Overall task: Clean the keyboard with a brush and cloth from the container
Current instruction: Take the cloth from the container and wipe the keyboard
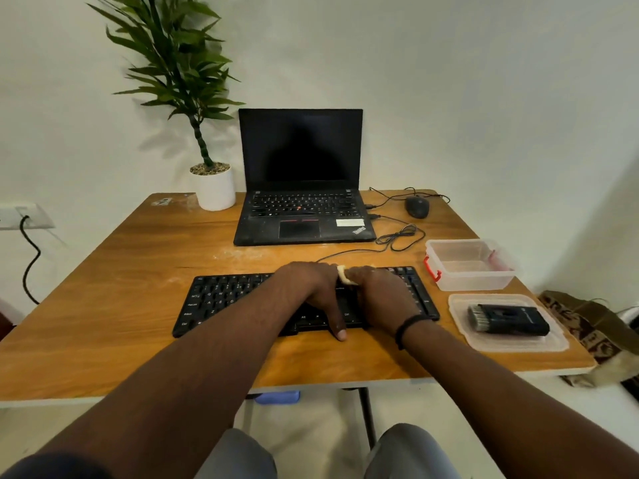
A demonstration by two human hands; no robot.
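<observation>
Pressing both hands onto the keyboard [242, 299], side by side on its right half.
Left hand [311, 288] flat on keys; right hand [377, 292] pinching pale cloth [344, 275] between them; brush [506, 318] lying apart on lid [463, 337], beside container [435, 271].

Hands [349, 292] hide keyboard [224, 299] middle; cloth [344, 275] mostly hidden between them.

Wooden table [138, 288] bears keyboard [224, 299], laptop [301, 202], container [470, 264], perhaps lid [508, 344].
</observation>
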